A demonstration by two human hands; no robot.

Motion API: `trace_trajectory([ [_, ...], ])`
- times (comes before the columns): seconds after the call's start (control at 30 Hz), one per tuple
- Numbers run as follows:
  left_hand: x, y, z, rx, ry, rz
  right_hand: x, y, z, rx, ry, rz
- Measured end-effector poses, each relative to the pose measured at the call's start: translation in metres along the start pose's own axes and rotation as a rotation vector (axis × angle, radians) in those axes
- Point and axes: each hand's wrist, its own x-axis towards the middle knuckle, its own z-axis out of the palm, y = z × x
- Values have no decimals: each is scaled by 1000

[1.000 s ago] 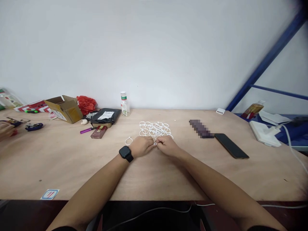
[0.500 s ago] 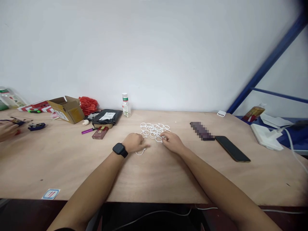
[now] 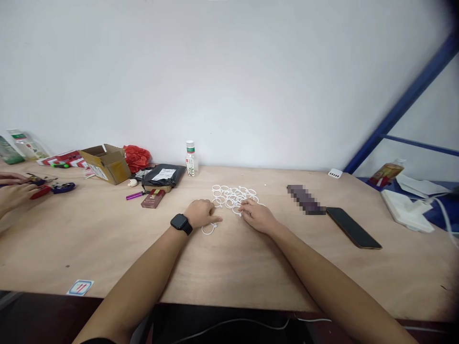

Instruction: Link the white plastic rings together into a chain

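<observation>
Right hand (image 3: 254,214): resting, fingers bent; whether it is gripping, I cannot tell.
Near white loop (image 3: 236,213): lying just left of the right fingertips, closer to that hand, showing no long axis.
Left hand (image 3: 201,213): resting, grip unclear, partly covering 1 lone loop (image 3: 208,233) on the desk (image 3: 229,267).

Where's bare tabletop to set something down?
Bare tabletop: between left forearm and right forearm, nearer than the white rings; between maroon box and red-marked card. Crowded: the rings by left hand and right hand; back left, with carton, red bag, black parcel.
</observation>
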Motion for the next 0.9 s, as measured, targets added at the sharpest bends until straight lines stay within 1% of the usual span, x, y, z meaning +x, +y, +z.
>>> trace_trajectory([
  [0.13, 0, 4, -3, -32, -45, -8, 0, -3, -1, -39, -16, -32],
  [0.27, -1, 6, -6, -60, -104, -24, 1, -6, -3, 6, 24, -77],
  [0.4, -2, 4, -9, -79, -152, -44, 1, -9, -3, 87, 77, -42],
  [0.5, -3, 0, -10, -77, -212, -82, 1, -10, -2, 150, 111, 0],
  [0.57, -3, -1, -11, -63, -223, -97, 1, -11, -1, 220, 125, 5],
  [0.6, -3, -1, -10, -53, -203, -93, 1, -12, 0, 256, 130, 1],
  [0.67, -2, 3, -9, -40, -110, -47, 0, -16, 0, 318, 138, -7],
  [0.8, 0, 18, -2, -87, 133, 152, -2, -28, 1, 420, 155, -37],
  [0.9, 0, 30, 1, -88, 227, 281, -3, -35, 0, 476, 168, -53],
])
